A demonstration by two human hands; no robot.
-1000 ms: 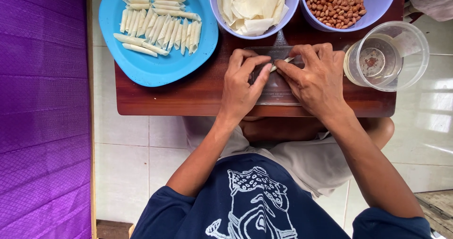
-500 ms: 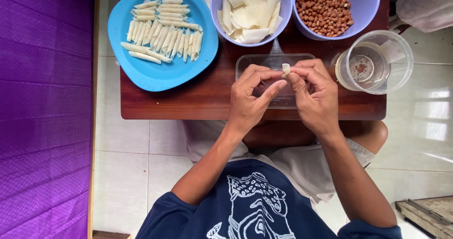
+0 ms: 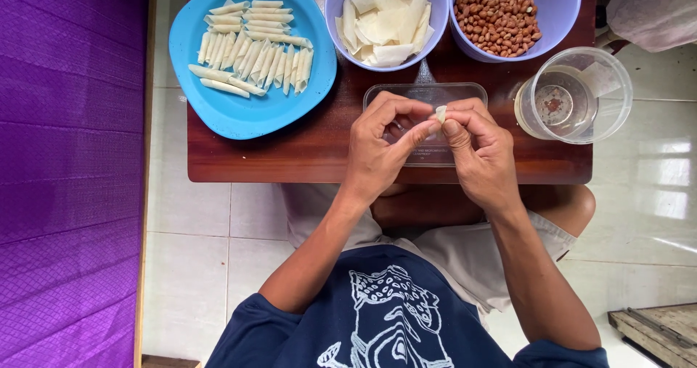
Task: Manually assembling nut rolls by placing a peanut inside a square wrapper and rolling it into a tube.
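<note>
Near the tabletop's [image 3: 290,161] left edge, a blue plate [image 3: 218,106] carries rolled wrappers [image 3: 250,48]. At the front edge, the left hand [image 3: 381,146] and right hand [image 3: 479,150] pinch a small white wrapper piece [image 3: 440,113] between fingertips, above a clear tray [image 3: 425,92]. The piece's long axis runs front-to-back; most of it is hidden.

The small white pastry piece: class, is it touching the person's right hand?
Touching. The head view shows the small white pastry piece pinched against the right hand, with the left hand fingertips meeting it too.
</note>
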